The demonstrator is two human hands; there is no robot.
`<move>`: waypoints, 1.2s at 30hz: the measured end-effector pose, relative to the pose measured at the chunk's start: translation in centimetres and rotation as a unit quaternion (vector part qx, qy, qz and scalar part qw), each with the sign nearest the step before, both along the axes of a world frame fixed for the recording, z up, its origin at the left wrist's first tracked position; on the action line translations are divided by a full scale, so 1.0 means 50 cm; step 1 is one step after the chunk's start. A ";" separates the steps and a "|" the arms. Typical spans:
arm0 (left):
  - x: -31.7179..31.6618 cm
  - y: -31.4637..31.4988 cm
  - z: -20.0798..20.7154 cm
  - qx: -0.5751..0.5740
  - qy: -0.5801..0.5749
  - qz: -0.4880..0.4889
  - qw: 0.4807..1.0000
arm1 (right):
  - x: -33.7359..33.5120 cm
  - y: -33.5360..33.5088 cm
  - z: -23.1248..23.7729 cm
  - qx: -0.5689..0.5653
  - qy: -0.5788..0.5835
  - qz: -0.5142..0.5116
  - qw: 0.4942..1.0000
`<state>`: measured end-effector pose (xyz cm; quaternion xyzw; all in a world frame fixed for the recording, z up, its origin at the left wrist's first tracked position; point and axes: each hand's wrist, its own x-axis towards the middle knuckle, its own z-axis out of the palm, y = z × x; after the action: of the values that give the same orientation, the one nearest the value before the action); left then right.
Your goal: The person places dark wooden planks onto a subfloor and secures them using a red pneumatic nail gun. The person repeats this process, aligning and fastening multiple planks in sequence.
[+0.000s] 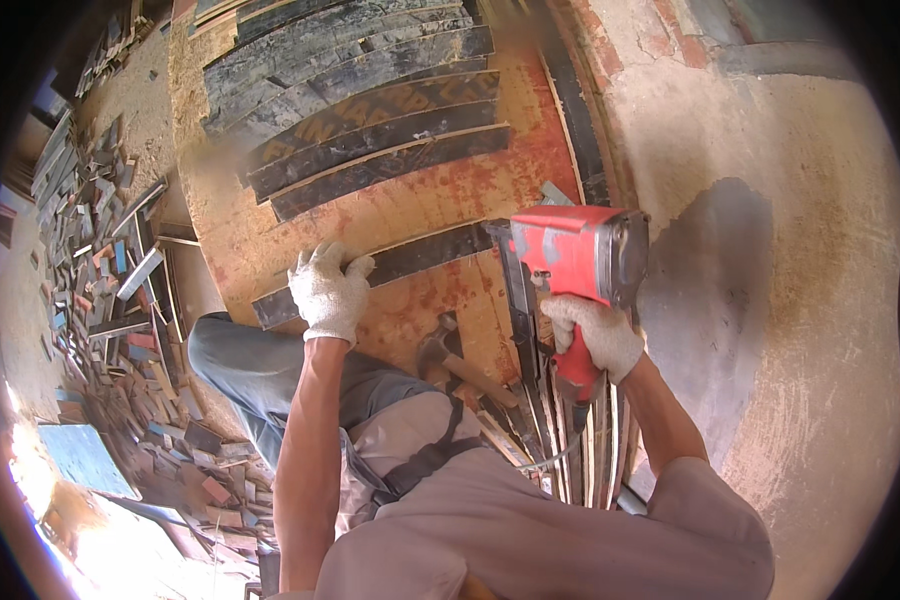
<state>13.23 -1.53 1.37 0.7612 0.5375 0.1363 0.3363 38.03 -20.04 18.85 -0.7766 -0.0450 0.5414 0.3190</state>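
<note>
A dark wooden strip (420, 255) lies across the stained wooden board in front of me. My left hand (327, 292), in a white knit glove, is on the strip toward its left end, fingers over the far edge and thumb to the right. My right hand (598, 338), gloved alike, is wrapped round the handle of a red nail gun (562, 250). Its nose is over the strip's right end; whether they touch I cannot tell. A hose runs from the base of the handle. Between my knees and the nail gun lies a hammer (460, 362), partly in shadow.
Several dark strips (390, 155) lie in rows on the far part of the board (440, 205). Long thin strips (598, 450) are bundled beside my right leg. Wood offcuts (130, 300) cover the floor at left. A concrete wall (800, 300) rises at right.
</note>
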 end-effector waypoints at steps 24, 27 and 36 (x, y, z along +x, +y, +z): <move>-0.004 0.002 -0.003 0.054 -0.005 -0.026 0.998 | -0.042 0.053 -0.005 -0.055 0.063 0.067 0.994; -0.004 0.000 -0.002 0.043 -0.011 -0.024 0.999 | -0.054 0.056 0.000 -0.006 0.079 0.044 0.996; -0.002 -0.003 -0.006 0.052 -0.034 -0.014 0.998 | -0.071 0.046 -0.020 -0.007 0.073 0.085 0.994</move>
<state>13.11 -1.66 1.08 0.7797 0.5074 0.1855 0.3167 34.50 -17.75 17.83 -0.7307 -0.0840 0.6218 0.2689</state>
